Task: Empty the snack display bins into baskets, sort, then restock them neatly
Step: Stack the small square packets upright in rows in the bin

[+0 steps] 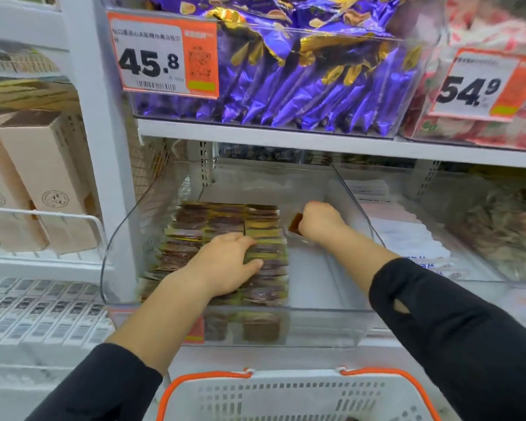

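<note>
A clear plastic display bin (325, 323) sits on the lower shelf. Its left half holds neat rows of small flat brown and green snack packets (213, 223). My left hand (225, 265) rests on the front of the right-hand row, fingers curled round the packets' edge. My right hand (319, 220) is deeper in the bin, to the right of the rows, and grips one brown packet (295, 223) upright. The bin's right half shows its bare bottom. A white basket with an orange rim (286, 390) hangs below the bin, in front of me.
Above, a clear bin of purple and gold packets (301, 80) carries a 45.8 price tag (161, 56). A bin of red and white packets (483, 71) with a 54.9 tag is at the upper right. Beige boxes (43, 177) stand at the left. Another clear bin (438, 223) adjoins on the right.
</note>
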Demonstrator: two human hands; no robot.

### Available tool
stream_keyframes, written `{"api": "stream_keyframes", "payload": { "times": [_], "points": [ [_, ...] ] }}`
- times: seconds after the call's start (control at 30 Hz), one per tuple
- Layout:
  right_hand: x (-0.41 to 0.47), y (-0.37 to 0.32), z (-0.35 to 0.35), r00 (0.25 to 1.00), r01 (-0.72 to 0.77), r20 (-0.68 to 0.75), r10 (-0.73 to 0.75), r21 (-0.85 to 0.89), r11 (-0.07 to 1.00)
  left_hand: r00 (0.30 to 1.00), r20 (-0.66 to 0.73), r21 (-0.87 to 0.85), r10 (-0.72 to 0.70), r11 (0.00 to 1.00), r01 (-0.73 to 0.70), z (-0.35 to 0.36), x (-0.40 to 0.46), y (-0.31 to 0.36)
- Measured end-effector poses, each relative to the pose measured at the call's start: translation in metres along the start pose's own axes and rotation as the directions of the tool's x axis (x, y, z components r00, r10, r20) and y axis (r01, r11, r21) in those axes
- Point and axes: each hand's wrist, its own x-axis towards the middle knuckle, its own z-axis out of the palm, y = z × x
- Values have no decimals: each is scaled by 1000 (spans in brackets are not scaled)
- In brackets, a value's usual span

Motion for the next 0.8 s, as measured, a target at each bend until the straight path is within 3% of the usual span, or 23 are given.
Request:
{"api": "stream_keyframes", "payload": {
  "times": [0.23, 0.4, 0.47, 0.63, 0.8],
  "points": [
    [53, 0, 40, 1000, -4, 23, 2, 81, 997, 1000, -8, -23, 21, 1000, -21, 2, -2, -4],
    [58, 5, 42, 987, -42, -151, 55, 94, 995, 1000, 1, -30, 8, 1000, -7, 1, -2, -2],
    [58, 5, 43, 974, -93, -188, 127, 180, 979, 1000, 4, -36, 1, 999, -1, 1, -3, -2],
    [66, 10, 46, 953, -260, -36, 301, 413, 873, 1000, 19, -35, -13, 999, 13, 1, -4, 0],
    [65, 10, 48, 974, -214, 19, 224, 391, 895, 1000, 21, -37, -18, 999, 18, 1, -4, 0]
  ]
}}
